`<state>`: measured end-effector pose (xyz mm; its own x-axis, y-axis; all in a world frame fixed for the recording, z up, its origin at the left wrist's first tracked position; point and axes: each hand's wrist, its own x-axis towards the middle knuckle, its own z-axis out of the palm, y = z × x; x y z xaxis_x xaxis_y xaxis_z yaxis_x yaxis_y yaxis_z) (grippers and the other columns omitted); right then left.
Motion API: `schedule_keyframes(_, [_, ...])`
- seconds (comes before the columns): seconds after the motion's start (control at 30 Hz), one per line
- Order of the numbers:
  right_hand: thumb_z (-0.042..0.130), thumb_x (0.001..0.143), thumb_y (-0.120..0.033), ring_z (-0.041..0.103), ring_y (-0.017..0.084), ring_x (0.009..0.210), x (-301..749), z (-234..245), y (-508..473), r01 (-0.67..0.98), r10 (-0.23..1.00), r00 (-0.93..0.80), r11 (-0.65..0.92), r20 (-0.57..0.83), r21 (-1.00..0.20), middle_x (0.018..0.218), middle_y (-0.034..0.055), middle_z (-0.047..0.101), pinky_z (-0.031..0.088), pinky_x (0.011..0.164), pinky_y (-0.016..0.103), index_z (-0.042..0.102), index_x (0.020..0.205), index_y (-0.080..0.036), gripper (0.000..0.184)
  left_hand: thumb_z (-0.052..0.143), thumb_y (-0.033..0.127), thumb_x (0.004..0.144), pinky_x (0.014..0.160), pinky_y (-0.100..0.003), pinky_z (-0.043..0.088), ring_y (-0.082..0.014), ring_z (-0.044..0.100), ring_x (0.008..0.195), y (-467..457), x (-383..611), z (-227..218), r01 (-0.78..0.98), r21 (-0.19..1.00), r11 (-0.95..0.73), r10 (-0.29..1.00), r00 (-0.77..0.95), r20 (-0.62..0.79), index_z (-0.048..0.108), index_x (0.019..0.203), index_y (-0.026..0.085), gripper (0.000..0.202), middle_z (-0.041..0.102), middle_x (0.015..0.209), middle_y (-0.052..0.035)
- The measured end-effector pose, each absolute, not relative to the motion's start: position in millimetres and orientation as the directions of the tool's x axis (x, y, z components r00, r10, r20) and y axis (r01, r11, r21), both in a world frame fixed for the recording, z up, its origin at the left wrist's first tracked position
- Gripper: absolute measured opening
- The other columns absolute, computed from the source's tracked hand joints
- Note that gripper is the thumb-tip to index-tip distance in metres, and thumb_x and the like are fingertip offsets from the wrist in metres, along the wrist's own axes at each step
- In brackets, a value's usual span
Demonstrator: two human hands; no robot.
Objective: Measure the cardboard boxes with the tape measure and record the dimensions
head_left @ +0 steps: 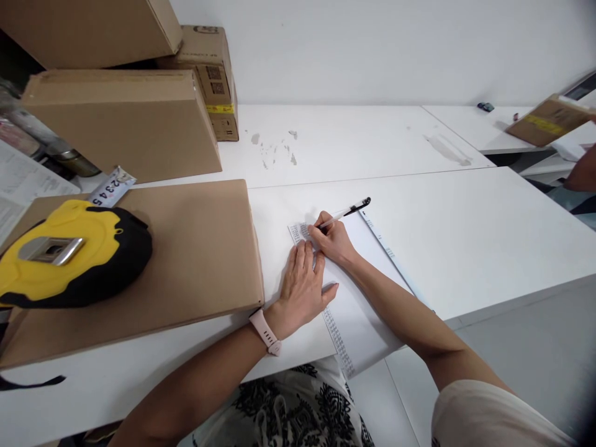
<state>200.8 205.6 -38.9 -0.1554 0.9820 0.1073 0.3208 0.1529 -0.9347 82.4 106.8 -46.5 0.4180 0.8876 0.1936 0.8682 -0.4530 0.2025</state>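
A white sheet of paper (367,310) with printed columns lies on the white table (465,236), hanging over its near edge. My right hand (334,239) is closed round a pen (347,212) with a black cap, its tip down on the top left of the sheet. My left hand (302,287) lies flat on the paper with fingers stretched out, just beside the right hand. A pale pink watch sits on my left wrist.
A flat cardboard box (186,261) lies left of the paper with a yellow and black tape measure (69,254) on it, its tape end showing numbers. More cardboard boxes (125,118) stand behind. Another person's arm (580,174) and a box (547,121) are at far right.
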Motion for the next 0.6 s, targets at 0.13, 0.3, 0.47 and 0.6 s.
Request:
schedule_keyframes(0.13, [0.06,0.082,-0.029,0.037,0.011,0.051,201.0,-40.0,206.2,0.317,0.981,-0.162,0.154,0.106,-0.936,0.055,-0.0066,0.042,0.03,0.052,0.028,0.046,0.069,-0.024,0.02,0.054,0.055,0.094,0.121,-0.056,0.027,-0.0436,0.034,0.147,107.6,82.3,-47.6,0.873,0.189,-0.449,0.889,0.414,0.195,0.046,0.14,-0.001,0.073,0.044,0.152,-0.0314])
schedule_keyframes(0.3, [0.06,0.082,-0.029,0.038,0.012,0.053,201.2,-38.2,205.8,0.334,0.979,-0.168,0.165,0.113,-0.928,0.055,-0.0062,0.042,0.03,0.052,0.028,0.046,0.068,-0.024,0.02,0.053,0.054,0.094,0.122,-0.057,0.026,-0.0429,0.032,0.148,106.1,82.4,-49.2,0.869,0.216,-0.444,0.892,0.405,0.202,0.045,0.141,0.001,0.071,0.043,0.153,-0.0302])
schedule_keyframes(0.47, [0.06,0.081,-0.028,0.038,0.012,0.054,201.0,-37.0,205.9,0.338,0.978,-0.167,0.179,0.128,-0.924,0.056,-0.0059,0.042,0.031,0.053,0.029,0.045,0.067,-0.024,0.021,0.056,0.054,0.093,0.123,-0.055,0.023,-0.0449,0.032,0.147,106.1,82.7,-47.0,0.869,0.211,-0.448,0.892,0.415,0.18,0.046,0.139,-0.003,0.074,0.041,0.152,-0.0338])
schedule_keyframes(0.6, [0.06,0.081,-0.029,0.037,0.012,0.054,200.8,-37.3,206.3,0.335,0.978,-0.17,0.17,0.118,-0.927,0.056,-0.0061,0.041,0.03,0.053,0.028,0.045,0.067,-0.024,0.021,0.056,0.055,0.093,0.123,-0.055,0.024,-0.0447,0.032,0.147,106.4,83.0,-45.8,0.874,0.205,-0.441,0.895,0.412,0.172,0.046,0.139,-0.002,0.074,0.042,0.152,-0.0328])
